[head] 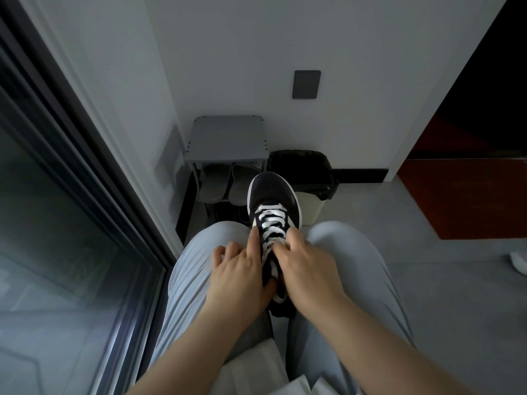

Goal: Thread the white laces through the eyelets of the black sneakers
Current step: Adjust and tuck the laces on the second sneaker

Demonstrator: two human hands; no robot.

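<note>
Black sneaker [271, 189] is lying in the lap, wedged between the thighs of the pale trousers [199, 266], heel toward the body and toe pointing away. Nearest the body, the collar end is sitting mostly hidden between the two hands. Left hand [242, 272] is gripping the sneaker's left flank: thumb is tucking in at the collar, index finger [254, 240] is lying straight along the eyelet edge, and the other fingers are curling idle on the trouser leg. Right hand [309, 269] is closing on the right edge of the upper at the nearest laced row; whether a lace end is also in that pinch is hidden. White laces [271, 220] are crossing in several flat rows over the tongue, and a slack run is trailing back between the hands. Judgement on risk: the nearest eyelets are being covered by the fingers, so a hole is likely being skipped or entered from the wrong side. The flat lace is also prone to twisting. With only thighs bracing it, the sneaker is at risk of rolling under a hard pull and dragging the far rows uneven. Beyond the toe, a grey shoe rack [228, 135] holding slippers [214, 183] and a black-lined bin [308, 166] are standing against the wall.
</note>
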